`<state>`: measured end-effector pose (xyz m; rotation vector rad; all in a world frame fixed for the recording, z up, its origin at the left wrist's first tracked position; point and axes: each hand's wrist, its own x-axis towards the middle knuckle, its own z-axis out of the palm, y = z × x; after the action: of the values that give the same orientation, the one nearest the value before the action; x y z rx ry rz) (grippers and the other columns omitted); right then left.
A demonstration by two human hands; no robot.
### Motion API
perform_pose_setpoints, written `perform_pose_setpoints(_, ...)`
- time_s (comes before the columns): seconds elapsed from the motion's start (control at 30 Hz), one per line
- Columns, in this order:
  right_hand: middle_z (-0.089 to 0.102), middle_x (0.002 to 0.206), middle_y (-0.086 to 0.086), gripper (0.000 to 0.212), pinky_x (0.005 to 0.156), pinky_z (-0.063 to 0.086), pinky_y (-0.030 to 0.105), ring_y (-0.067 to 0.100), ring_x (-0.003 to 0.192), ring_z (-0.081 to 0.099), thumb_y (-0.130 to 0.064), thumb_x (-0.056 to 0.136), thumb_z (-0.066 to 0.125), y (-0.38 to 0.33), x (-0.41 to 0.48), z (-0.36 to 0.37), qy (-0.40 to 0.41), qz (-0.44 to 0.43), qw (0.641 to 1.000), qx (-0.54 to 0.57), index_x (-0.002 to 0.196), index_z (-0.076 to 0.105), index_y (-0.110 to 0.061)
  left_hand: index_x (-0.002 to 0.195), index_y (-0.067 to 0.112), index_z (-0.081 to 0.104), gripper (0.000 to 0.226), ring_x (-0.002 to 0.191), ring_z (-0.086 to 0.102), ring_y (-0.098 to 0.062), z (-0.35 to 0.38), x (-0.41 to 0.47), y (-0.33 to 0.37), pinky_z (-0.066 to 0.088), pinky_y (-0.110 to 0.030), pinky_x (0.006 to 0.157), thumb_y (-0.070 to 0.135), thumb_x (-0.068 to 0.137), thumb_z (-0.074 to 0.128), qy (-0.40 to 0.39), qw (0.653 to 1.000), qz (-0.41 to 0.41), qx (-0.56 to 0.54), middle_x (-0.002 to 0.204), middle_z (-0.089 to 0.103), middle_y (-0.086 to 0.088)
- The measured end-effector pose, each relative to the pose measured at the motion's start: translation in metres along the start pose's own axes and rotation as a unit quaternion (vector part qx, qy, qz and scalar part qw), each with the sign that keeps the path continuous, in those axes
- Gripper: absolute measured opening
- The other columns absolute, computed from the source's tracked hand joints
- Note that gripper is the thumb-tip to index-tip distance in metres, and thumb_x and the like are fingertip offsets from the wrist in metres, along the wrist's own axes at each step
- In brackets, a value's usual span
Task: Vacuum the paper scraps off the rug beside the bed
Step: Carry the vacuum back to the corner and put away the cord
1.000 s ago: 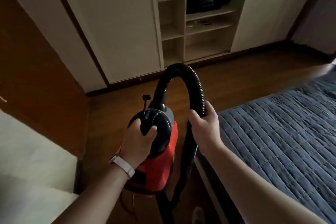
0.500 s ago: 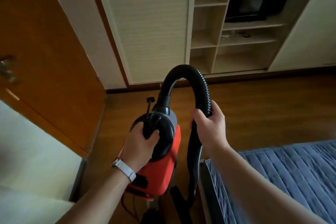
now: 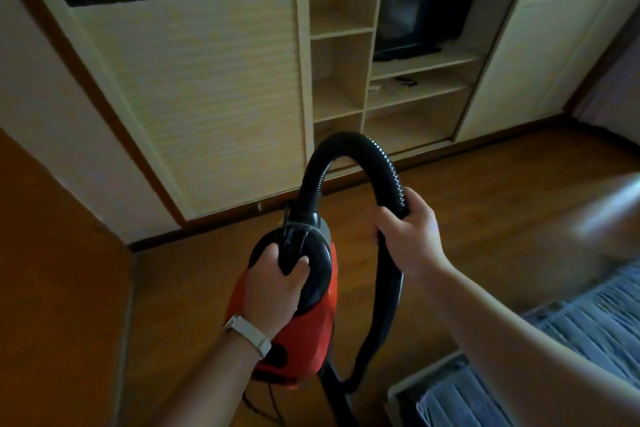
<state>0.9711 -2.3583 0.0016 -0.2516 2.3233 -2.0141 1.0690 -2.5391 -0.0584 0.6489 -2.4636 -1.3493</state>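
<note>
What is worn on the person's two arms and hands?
The left hand is bare; a pale, flat wristband, perhaps a watch strap, circles its wrist. The right hand is bare too, with no ring or band visible. Both forearms show no sleeves.

we can read no text, label, brand, number or sign anywhere in view. a dark patch low on the red body of the vacuum cleaner [image 3: 304, 333] may be a label, but it is too dim and blurred for us to make out.
</note>
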Motion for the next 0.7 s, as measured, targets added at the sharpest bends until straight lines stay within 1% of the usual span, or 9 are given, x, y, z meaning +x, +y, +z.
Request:
perform_pose_setpoints(0.1,0.061,0.065,0.006,0.011,0.056,0.054,0.052,0.026,0.059,0.059,-0.013,0.081,0.067,0.0,0.048,0.002,0.029,0.011,1.0,0.006,0.088,0.059,-0.013,0.071,0.013,0.044,0.031,0.041,0.048,-0.018,0.006,0.056,0.013,0.037,-0.024,0.04,0.031,0.088,0.063,-0.015,1.0,0.022,0.01,0.053,0.045,0.002)
perform_pose_setpoints(0.13,0.061,0.066,0.006,0.011,0.057,0.055,0.054,0.027,0.06,0.06,-0.014,0.081,0.068,0.002,0.064,0.003,0.037,0.013,0.999,0.008,0.088,0.06,-0.014,0.071,0.013,0.045,0.031,0.041,0.049,-0.019,0.01,0.076,0.016,0.039,-0.026,0.039,0.032,0.087,0.063,-0.022,0.999,0.025,0.005,0.052,0.045,0.001)
perform_pose_setpoints(0.2,0.061,0.066,0.006,0.01,0.056,0.055,0.053,0.027,0.06,0.06,-0.016,0.08,0.068,0.007,0.099,0.003,0.054,0.009,0.998,0.013,0.087,0.06,-0.018,0.072,0.012,0.046,0.032,0.043,0.054,-0.026,0.021,0.116,0.022,0.045,-0.037,0.041,0.036,0.085,0.062,-0.037,0.999,0.024,0.007,0.051,0.048,-0.005)
perform_pose_setpoints(0.3,0.059,0.063,0.003,0.011,0.055,0.053,0.044,0.024,0.058,0.059,-0.015,0.08,0.068,0.024,0.158,0.0,0.073,0.016,0.997,0.02,0.087,0.06,-0.018,0.071,0.012,0.047,0.031,0.047,0.058,-0.029,0.048,0.174,0.03,0.048,-0.04,0.045,0.034,0.087,0.062,-0.044,0.998,0.035,0.028,0.053,0.052,-0.007)
perform_pose_setpoints(0.37,0.06,0.063,0.003,0.011,0.055,0.052,0.041,0.024,0.058,0.059,-0.015,0.08,0.069,0.035,0.2,-0.005,0.075,0.02,0.996,0.035,0.086,0.06,-0.016,0.073,0.012,0.047,0.03,0.048,0.058,-0.03,0.071,0.207,0.041,0.049,-0.041,0.047,0.033,0.087,0.062,-0.045,0.998,0.033,0.018,0.055,0.053,-0.009)
perform_pose_setpoints(0.43,0.06,0.065,0.007,0.012,0.055,0.051,0.043,0.027,0.058,0.058,-0.016,0.08,0.069,0.044,0.244,-0.011,0.073,0.027,0.996,0.047,0.086,0.059,-0.015,0.075,0.012,0.048,0.028,0.049,0.058,-0.031,0.095,0.244,0.053,0.05,-0.045,0.049,0.033,0.087,0.062,-0.046,0.999,0.023,0.016,0.057,0.056,-0.014)
perform_pose_setpoints(0.5,0.061,0.067,0.009,0.012,0.055,0.051,0.044,0.028,0.059,0.058,-0.017,0.081,0.068,0.048,0.284,-0.021,0.071,0.04,0.995,0.052,0.088,0.059,-0.016,0.075,0.013,0.049,0.026,0.049,0.058,-0.03,0.118,0.279,0.068,0.051,-0.047,0.05,0.033,0.087,0.062,-0.053,0.998,0.009,0.014,0.056,0.056,-0.012)
perform_pose_setpoints(0.6,0.061,0.068,0.01,0.013,0.055,0.053,0.048,0.028,0.06,0.059,-0.017,0.082,0.068,0.047,0.34,-0.047,0.086,0.044,0.994,0.046,0.09,0.059,-0.016,0.074,0.014,0.048,0.027,0.047,0.057,-0.029,0.153,0.33,0.098,0.051,-0.048,0.05,0.033,0.087,0.062,-0.066,0.998,0.021,0.013,0.055,0.055,-0.01)
perform_pose_setpoints(0.7,0.063,0.071,0.017,0.014,0.057,0.055,0.053,0.028,0.061,0.062,-0.016,0.083,0.069,0.042,0.385,-0.076,0.106,0.04,0.993,0.025,0.093,0.06,-0.017,0.074,0.01,0.048,0.029,0.047,0.057,-0.031,0.188,0.371,0.128,0.05,-0.047,0.048,0.032,0.086,0.062,-0.075,0.997,0.034,0.015,0.056,0.057,-0.016)
